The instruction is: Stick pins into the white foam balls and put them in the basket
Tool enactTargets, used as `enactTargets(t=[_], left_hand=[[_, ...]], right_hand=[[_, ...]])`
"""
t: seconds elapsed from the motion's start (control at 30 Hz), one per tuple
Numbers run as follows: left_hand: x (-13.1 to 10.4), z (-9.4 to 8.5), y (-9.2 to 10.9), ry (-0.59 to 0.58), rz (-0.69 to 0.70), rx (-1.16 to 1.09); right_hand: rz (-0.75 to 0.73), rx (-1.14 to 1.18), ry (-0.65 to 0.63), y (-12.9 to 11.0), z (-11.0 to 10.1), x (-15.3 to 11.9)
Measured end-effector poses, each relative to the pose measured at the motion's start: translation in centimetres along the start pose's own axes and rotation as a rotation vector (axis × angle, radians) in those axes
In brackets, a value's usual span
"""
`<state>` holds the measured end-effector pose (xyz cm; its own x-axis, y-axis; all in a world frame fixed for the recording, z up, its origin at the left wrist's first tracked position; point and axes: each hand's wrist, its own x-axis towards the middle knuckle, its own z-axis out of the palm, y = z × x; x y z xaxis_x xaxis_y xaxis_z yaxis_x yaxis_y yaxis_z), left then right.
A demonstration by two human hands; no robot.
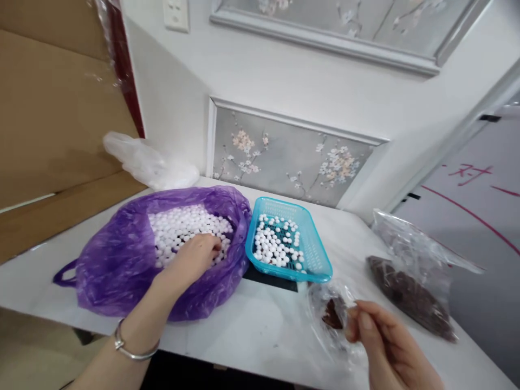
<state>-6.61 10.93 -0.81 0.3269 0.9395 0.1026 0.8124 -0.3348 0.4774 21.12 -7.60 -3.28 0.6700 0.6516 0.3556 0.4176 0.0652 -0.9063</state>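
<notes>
Nearest, the right hand (394,346) is narrowly pinched, seemingly on the rim of a small, clear plastic bag (319,309) holding dark brown pieces (333,315), perhaps to keep its mouth open. Beyond, the left hand (199,252) curls over small, round white balls (179,222) in a translucent purple plastic bag (111,260), spread wide presumably for easy reach; whether it grips any cannot be told. Past and between the hands, a turquoise, rectangular plastic basket (319,254) holds more balls, probably within both hands' reach.
</notes>
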Motion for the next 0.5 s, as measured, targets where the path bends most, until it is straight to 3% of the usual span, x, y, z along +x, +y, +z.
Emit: enactTargets(t=[0.07, 0.17, 0.23, 0.27, 0.37, 0.5], left_hand=[[-0.2, -0.5, 0.1, 0.054, -0.001, -0.038], [-1.3, -1.3, 0.8, 0.191, -0.032, -0.119], [-2.8, -1.5, 1.7, 0.254, -0.086, -0.342], [-3.7, -1.5, 2.3, 0.254, -0.15, -0.626], [-6.1, -1.0, 4.5, 0.077, -0.369, -1.436], [-7.8, -0.4, 6.5, -0.153, -0.452, -1.862]], right_hand=[[-0.052, -0.167, -0.054, 0.7, -0.6, 0.7], [-0.165, -0.544, -0.234, 1.9, -1.0, 1.7], [-0.216, -0.74, -0.338, 2.6, -0.7, 2.1], [-0.23, -0.803, -0.371, 2.8, -0.4, 2.2], [-0.238, -0.91, -0.41, 3.5, 0.4, 2.3], [-0.263, -1.011, -0.425, 4.1, 0.8, 2.5]])
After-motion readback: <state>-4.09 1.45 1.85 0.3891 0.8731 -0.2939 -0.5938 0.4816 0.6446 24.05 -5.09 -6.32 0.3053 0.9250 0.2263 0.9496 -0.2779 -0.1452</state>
